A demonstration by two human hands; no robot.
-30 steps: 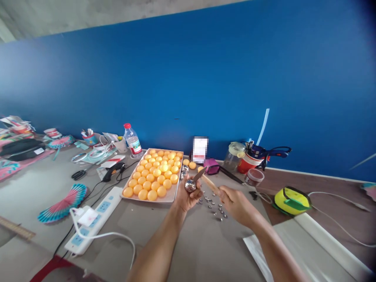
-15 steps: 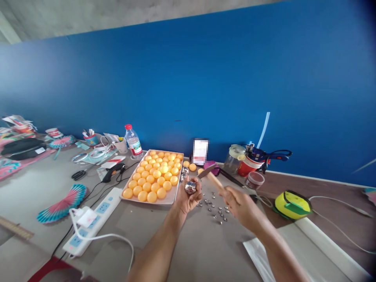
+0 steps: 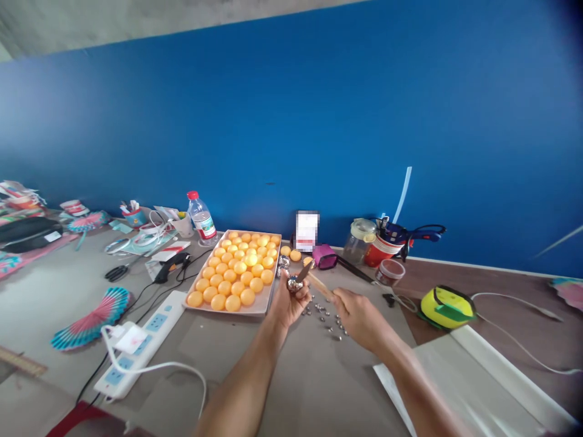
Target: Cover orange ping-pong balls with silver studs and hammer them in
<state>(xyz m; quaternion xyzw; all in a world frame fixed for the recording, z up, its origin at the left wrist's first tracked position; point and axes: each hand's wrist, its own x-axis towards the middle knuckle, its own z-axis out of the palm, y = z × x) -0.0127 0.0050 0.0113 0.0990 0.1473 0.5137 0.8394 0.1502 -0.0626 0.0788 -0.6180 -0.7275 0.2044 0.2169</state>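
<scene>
Grey table [image 3: 68,291]: silver ball [image 3: 295,283] in left hand [image 3: 288,301].

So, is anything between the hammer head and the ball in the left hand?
Nothing visible. The hammer in the right hand has its head at the top of the ball, which the left hand cups from below. Loose studs lie on the table below.
</scene>
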